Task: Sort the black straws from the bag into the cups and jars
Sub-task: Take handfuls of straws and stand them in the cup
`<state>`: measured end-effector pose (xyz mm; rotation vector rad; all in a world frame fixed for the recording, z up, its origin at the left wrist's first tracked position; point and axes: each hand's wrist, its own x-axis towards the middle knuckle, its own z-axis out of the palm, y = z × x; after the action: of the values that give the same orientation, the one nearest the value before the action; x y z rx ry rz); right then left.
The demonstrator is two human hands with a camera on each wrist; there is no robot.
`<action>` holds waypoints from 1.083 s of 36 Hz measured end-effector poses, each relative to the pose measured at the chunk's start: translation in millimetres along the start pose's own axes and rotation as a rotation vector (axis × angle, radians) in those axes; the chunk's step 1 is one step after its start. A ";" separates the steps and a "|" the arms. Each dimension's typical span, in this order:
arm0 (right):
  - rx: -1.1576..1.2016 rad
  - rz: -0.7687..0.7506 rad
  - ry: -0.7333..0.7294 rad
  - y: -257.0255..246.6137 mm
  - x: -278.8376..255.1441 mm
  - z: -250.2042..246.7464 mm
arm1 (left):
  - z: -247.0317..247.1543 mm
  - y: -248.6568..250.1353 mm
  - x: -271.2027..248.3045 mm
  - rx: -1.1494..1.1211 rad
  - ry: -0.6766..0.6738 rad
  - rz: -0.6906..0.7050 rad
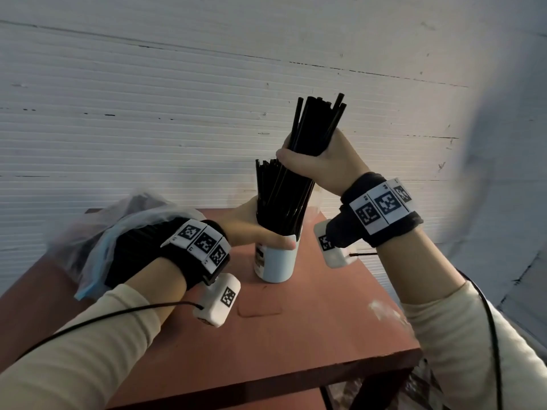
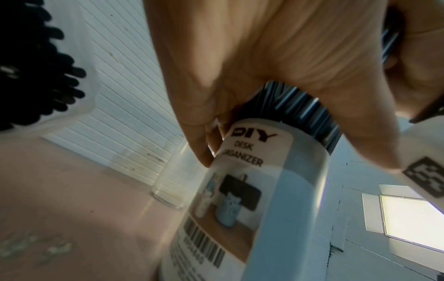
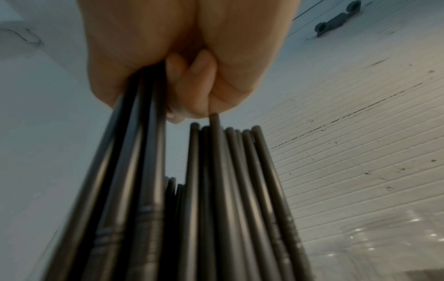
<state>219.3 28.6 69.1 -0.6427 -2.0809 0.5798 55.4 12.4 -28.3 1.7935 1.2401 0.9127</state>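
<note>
A white and blue cup (image 1: 278, 264) labelled "desk organizer" (image 2: 252, 152) stands on the red table (image 1: 310, 335), packed with black straws (image 1: 275, 196). My left hand (image 1: 251, 229) grips the cup at its rim, with the thumb across the front (image 2: 360, 123). My right hand (image 1: 307, 164) holds a bundle of black straws (image 1: 316, 125) above the cup. The bundle's lower ends reach down among the straws in the cup. The right wrist view shows my right hand (image 3: 187, 76) closed round the bundle (image 3: 134, 171) beside the standing straws (image 3: 228, 190).
A clear plastic bag (image 1: 97, 232) with more black straws (image 2: 36, 76) lies at the table's left rear. A clear glass (image 2: 173, 182) stands behind the cup near the white ribbed wall (image 1: 207, 113). The table's front edge (image 1: 266, 380) is close to me.
</note>
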 end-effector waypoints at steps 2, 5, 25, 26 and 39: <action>0.001 0.000 0.003 -1.4 -0.3 0.3 | 0.8 2.1 -0.2 -0.011 0.010 -0.010; 0.004 0.000 0.007 -2.0 -1.2 0.4 | 4.3 -1.2 4.1 0.010 0.087 -0.014; 0.056 -0.012 0.055 8.0 -21.4 -11.1 | -13.5 8.1 -4.1 0.087 -0.168 -0.021; 0.058 -0.014 0.051 8.2 -21.5 -11.4 | -15.2 8.7 -3.0 0.106 -0.189 -0.015; 0.081 0.009 0.036 12.7 -24.3 -19.5 | -9.3 -3.9 11.2 0.148 -0.133 -0.086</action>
<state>250.7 26.2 57.2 -0.6115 -2.0116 0.6500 48.8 25.8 -26.0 1.8679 1.3162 0.6571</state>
